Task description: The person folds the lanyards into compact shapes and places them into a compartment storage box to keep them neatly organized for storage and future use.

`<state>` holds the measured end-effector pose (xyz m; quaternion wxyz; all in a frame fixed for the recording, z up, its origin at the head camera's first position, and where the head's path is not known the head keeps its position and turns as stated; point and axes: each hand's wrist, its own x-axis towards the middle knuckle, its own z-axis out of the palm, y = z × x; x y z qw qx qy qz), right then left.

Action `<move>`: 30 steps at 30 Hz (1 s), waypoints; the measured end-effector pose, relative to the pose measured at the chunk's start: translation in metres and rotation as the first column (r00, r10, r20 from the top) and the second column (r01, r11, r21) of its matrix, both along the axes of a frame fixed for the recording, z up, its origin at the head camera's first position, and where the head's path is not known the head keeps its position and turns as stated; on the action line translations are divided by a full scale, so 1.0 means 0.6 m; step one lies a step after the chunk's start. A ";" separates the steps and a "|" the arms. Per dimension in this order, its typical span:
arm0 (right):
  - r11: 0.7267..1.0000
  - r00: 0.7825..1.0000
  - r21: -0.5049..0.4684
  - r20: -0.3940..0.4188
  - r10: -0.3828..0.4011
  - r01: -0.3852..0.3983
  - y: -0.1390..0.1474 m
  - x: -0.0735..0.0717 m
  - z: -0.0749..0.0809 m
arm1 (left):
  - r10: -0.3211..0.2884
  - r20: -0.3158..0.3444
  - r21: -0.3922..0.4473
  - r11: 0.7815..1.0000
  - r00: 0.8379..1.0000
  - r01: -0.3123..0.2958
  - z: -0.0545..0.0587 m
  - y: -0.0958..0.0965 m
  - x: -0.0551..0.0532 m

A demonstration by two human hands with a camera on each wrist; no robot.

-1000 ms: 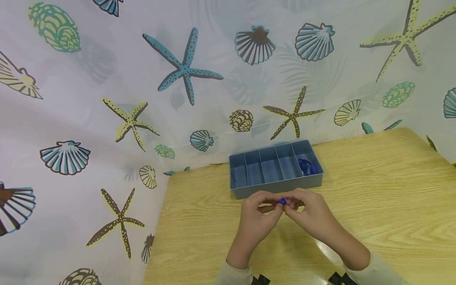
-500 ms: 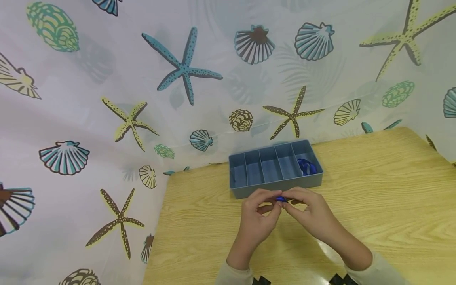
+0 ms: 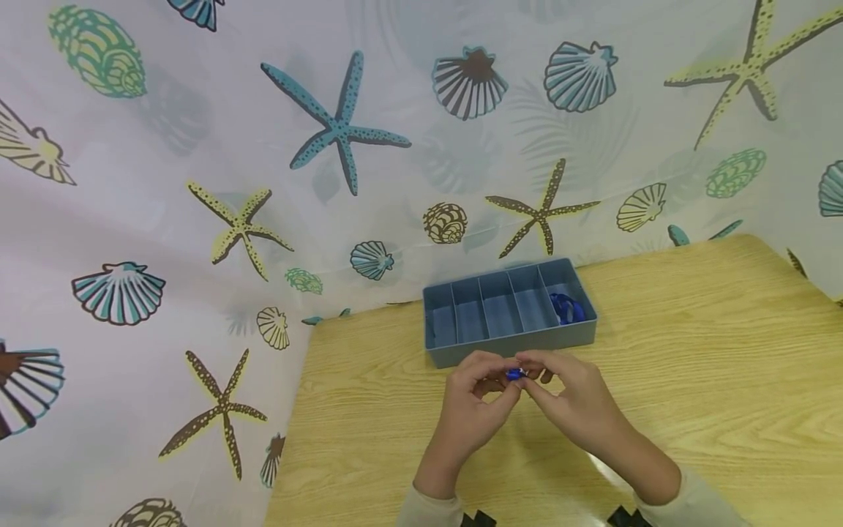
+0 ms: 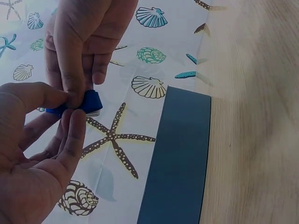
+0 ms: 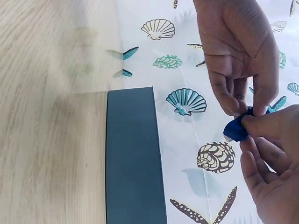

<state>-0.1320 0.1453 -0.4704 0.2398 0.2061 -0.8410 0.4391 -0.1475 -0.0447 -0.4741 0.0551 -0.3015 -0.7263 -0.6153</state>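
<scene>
A small shiny blue strip, ribbon-like and folded over [image 3: 515, 374], is held between both hands just in front of the box. My left hand [image 3: 470, 406] pinches its left side between thumb and index finger. From the other side, the thumb and index finger of my right hand [image 3: 582, 402] pinch it too. Close up in the left wrist view, the blue strip [image 4: 93, 101] shows a pale underside at one end. In the right wrist view its curved end [image 5: 236, 131] sticks out past the fingertips, which hide the middle.
A grey-blue box [image 3: 520, 345] with several compartments stands behind the hands on the wooden table [image 3: 691, 366]. Its right-hand compartment holds looped blue ribbon [image 3: 568, 309]. A white curtain printed with shells and starfish [image 3: 408, 176] hangs behind and to the left.
The blue strip has shifted slightly left and turned between the fingertips. My right fingers have changed their position on it a little; the box stays put.
</scene>
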 end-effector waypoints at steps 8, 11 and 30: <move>0.997 0.988 -0.003 -0.134 0.073 -0.074 0.006 -0.001 -0.015 | -0.058 0.036 -0.133 0.989 0.998 0.062 0.006 -0.013 -0.004; 0.993 0.984 -0.058 -0.150 0.096 -0.105 0.008 -0.004 -0.015 | -0.056 -0.075 -0.185 0.982 0.996 0.042 0.003 -0.011 -0.005; 0.759 0.733 -0.651 0.519 0.440 0.005 0.003 -0.006 -0.006 | 0.096 -0.611 -0.257 0.915 0.786 -0.312 -0.003 0.010 -0.001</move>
